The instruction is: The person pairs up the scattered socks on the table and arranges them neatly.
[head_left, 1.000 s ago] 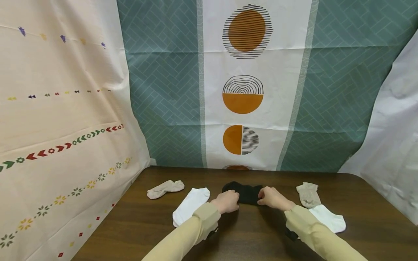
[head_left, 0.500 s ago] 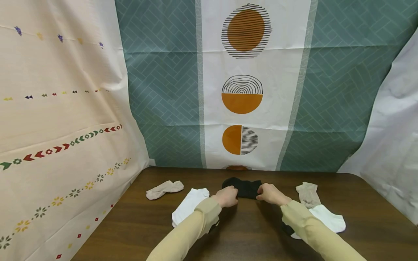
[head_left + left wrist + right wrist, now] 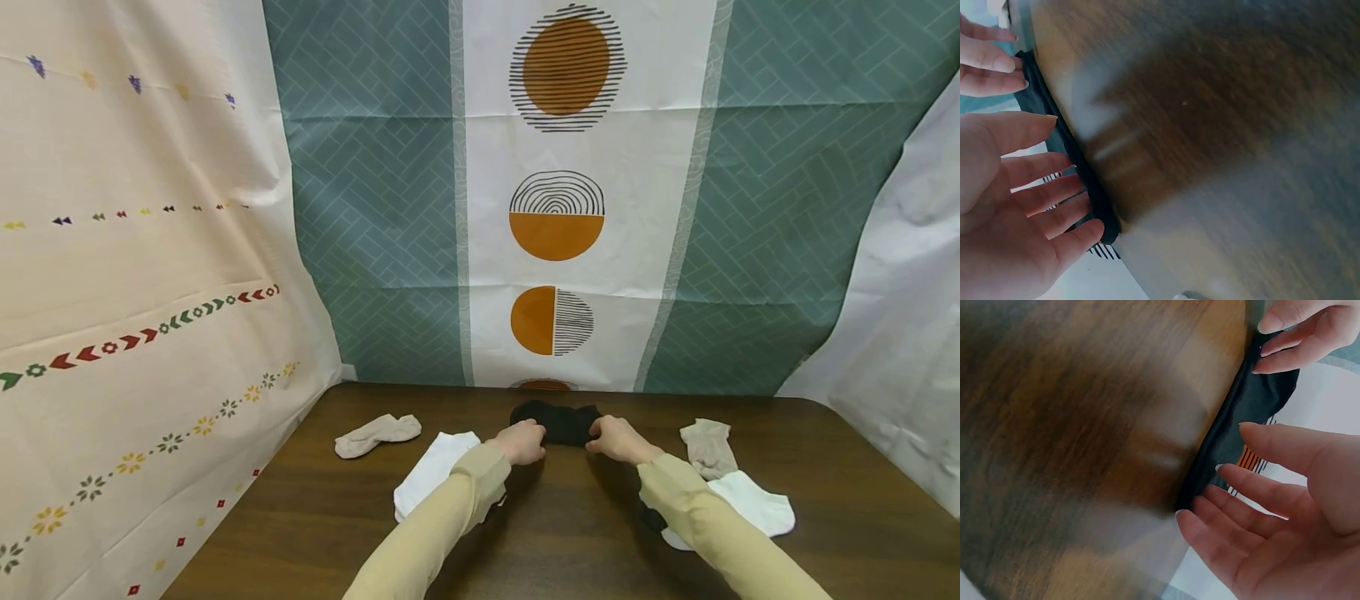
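A black sock (image 3: 566,425) lies flat across the far middle of the wooden table, seen by all three cameras. My left hand (image 3: 522,442) touches its near left part. At its right end is my right hand (image 3: 621,439), fingertips against the fabric. In the left wrist view, the left fingers (image 3: 1054,187) are spread and loosely extended along the dark sock (image 3: 1094,187). The right wrist view has the right hand (image 3: 1285,519) with relaxed, parted fingers at the sock's edge, thumb apart from them.
On the left lie a beige sock (image 3: 378,435) and a white sock (image 3: 431,475), partly behind the left sleeve. To the right, another beige sock (image 3: 708,447) meets a white one (image 3: 753,502). A pale piece (image 3: 675,540) shows beside the right sleeve. Patterned curtains (image 3: 375,250) hang behind the table.
Both hands have moved away from the person, and the black sock has slid with them toward the table's far edge. The pale piece by the right sleeve has come into view.
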Demonstrator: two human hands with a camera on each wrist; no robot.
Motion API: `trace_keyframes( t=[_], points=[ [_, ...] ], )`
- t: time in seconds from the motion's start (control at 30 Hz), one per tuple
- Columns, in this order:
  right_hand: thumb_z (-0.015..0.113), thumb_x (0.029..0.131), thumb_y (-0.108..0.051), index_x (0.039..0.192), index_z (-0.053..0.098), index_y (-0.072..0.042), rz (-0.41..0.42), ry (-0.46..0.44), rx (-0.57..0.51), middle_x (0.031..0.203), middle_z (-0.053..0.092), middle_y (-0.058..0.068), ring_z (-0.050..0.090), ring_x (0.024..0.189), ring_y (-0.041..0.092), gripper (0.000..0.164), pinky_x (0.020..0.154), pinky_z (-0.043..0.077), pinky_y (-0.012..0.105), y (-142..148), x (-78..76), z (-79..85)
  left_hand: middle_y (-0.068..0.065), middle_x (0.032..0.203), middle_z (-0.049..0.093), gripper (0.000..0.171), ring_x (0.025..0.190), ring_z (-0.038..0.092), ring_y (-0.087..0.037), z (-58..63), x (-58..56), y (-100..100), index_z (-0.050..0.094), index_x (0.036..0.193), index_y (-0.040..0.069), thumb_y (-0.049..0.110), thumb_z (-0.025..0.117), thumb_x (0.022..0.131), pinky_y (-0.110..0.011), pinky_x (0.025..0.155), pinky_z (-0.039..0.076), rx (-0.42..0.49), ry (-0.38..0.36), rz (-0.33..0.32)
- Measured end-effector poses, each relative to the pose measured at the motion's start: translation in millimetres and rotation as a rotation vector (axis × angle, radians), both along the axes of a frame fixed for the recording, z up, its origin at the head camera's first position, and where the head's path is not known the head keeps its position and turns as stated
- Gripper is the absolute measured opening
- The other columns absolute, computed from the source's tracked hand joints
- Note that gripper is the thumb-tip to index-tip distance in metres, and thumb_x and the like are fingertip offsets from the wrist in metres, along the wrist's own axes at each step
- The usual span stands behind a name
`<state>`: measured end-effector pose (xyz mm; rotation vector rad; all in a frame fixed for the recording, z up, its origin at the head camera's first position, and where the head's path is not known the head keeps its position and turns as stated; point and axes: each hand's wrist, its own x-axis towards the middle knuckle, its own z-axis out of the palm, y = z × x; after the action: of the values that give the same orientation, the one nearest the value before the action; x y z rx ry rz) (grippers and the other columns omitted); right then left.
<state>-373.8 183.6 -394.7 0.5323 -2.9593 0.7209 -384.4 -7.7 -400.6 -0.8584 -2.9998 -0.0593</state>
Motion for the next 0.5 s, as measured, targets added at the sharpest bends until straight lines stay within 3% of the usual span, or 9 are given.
trace_keyframes(
  t=[0.5],
  points=[
    [0.067,0.077,-0.007,0.094,0.061,0.011,-0.008,0.016,0.018,0.091,0.061,0.019,0.055,0.091,0.037,0.025,0.077,0.043,0.043,0.2,-10.3,-3.5,-0.005,0.106,0.056,0.030,0.099,0.051,-0.013,-3.7,-7.7,1.6,0.061,0.112,0.007,0.017,0.058,0.085,-0.025,0.079,0.042,0.010,0.012,0.023]
  ],
)
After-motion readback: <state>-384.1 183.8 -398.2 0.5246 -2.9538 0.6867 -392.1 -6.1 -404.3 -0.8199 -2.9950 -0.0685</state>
